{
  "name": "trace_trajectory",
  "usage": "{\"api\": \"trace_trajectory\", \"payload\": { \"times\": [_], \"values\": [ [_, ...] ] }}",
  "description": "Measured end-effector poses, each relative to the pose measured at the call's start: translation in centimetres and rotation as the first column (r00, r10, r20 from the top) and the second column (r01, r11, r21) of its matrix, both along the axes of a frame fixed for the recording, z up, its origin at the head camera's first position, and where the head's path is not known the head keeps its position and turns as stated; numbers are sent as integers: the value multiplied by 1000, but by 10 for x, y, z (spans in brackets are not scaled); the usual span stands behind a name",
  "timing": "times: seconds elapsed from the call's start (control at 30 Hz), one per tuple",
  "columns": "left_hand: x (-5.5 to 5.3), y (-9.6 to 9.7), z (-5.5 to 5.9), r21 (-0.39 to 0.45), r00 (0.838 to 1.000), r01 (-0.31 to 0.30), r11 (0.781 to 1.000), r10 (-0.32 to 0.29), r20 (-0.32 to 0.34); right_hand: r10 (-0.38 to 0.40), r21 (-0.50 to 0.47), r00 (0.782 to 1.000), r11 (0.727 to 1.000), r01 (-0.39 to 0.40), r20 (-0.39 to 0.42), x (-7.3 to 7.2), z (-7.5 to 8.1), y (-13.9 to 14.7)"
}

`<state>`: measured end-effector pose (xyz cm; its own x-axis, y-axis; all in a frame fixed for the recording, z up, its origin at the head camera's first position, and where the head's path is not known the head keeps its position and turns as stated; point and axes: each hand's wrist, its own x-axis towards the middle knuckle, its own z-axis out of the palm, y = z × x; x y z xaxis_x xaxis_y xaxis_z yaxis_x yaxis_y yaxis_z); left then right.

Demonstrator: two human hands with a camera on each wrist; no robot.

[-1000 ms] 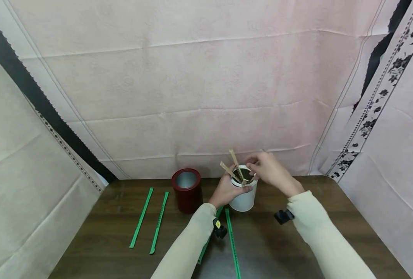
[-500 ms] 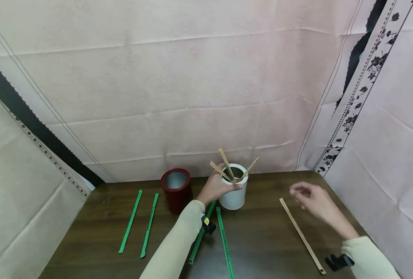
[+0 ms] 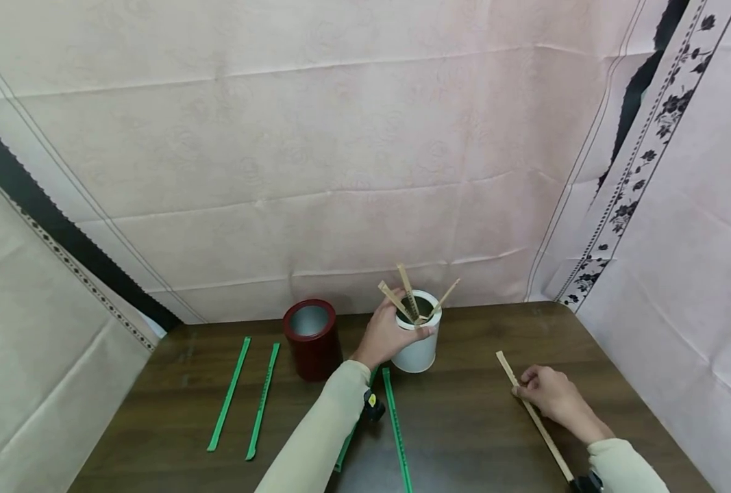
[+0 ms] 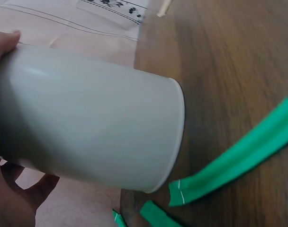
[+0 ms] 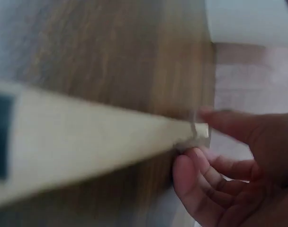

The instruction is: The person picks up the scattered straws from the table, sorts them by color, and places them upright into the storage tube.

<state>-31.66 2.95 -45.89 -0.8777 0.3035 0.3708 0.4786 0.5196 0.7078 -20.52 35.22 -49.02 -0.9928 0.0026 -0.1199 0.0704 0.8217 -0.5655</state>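
My left hand (image 3: 386, 339) grips a white cup (image 3: 417, 355) near its rim, the thumb along the front side. Several narrow cream strips (image 3: 406, 284) lean out of the cup's mouth. In the left wrist view the cup (image 4: 96, 113) stands with its base on the table. At the right, my right hand (image 3: 555, 396) pinches a flat cream strip (image 3: 544, 431) along its upper part as it lies slanting on the table. The right wrist view is blurred, but thumb and fingers are on either side of that strip (image 5: 87, 142), which carries a dark green block.
A dark red cylinder (image 3: 312, 352) with an open top stands left of the cup. Flat green strips (image 3: 229, 394) lie on the brown table (image 3: 464, 424), two at the left and others by my left forearm. Pale cloth (image 3: 340, 150) hangs behind and at both sides.
My right hand has left the cup, moved right and down, and taken hold of the cream strip on the table. A strip now leans out of the cup's right side. My left hand stays on the cup.
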Motion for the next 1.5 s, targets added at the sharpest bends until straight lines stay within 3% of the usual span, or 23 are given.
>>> {"api": "trace_trajectory", "payload": {
  "times": [0.13, 0.37, 0.47, 0.57, 0.63, 0.67, 0.73, 0.8, 0.87, 0.9, 0.97, 1.07, 1.17, 1.33, 1.43, 1.5],
  "values": [
    [-1, 3, 1, -19, 999, -19, 1000, 18, -28, -16, 68, 1000, 998, 16, -1, -5, 4, -8],
    [0, 5, -1, -25, 999, -41, 999, 40, -25, -53, -119, 999, 991, 53, 0, -6, 17, -19],
    [1, 4, -2, -18, 999, -33, 999, 33, -19, -62, -239, 996, 970, 44, -68, -3, 42, -28],
    [2, 3, -4, -10, 1000, -27, 1000, 27, -12, -55, -338, 977, 941, -18, -205, 2, 82, -39],
    [2, 2, -5, -3, 1000, -24, 1000, 24, -10, -69, -371, 944, 927, -59, -323, 7, 113, -49],
    [3, 2, -5, 0, 1000, -22, 1000, 22, -11, -82, -366, 915, 928, -74, -394, 9, 128, -54],
    [3, 2, -5, 2, 1000, -22, 1000, 22, -15, -128, -360, 837, 929, -86, -532, 12, 156, -66],
    [3, 2, -4, 2, 1000, -25, 1000, 25, -16, -186, -393, 746, 913, -109, -640, 10, 176, -81],
    [4, 1, -4, 4, 999, -32, 999, 32, -13, -220, -412, 665, 900, -144, -713, 3, 186, -96],
    [4, 1, -4, 7, 999, -34, 999, 34, -11, -223, -423, 640, 888, -177, -735, -3, 188, -103],
    [5, 0, -4, 10, 999, -38, 999, 38, -3, -208, -428, 622, 875, -227, -755, -16, 184, -116],
    [7, 0, -4, 15, 999, -37, 999, 37, 6, -150, -373, 646, 901, -223, -749, -34, 168, -131],
    [8, -1, -5, 11, 999, -42, 999, 42, 3, -100, -313, 694, 931, -189, -713, -48, 148, -143],
    [8, 0, -3, 17, 999, -35, 999, 35, -7, -85, -214, 773, 975, -67, -629, -64, 117, -157],
    [8, 0, -1, 22, 1000, -28, 999, 28, -7, -83, -162, 821, 987, -12, -565, -70, 109, -162],
    [7, 1, 0, 28, 1000, -26, 999, 26, -8, -69, -120, 831, 993, 2, -552, -74, 106, -164]
  ]
}}
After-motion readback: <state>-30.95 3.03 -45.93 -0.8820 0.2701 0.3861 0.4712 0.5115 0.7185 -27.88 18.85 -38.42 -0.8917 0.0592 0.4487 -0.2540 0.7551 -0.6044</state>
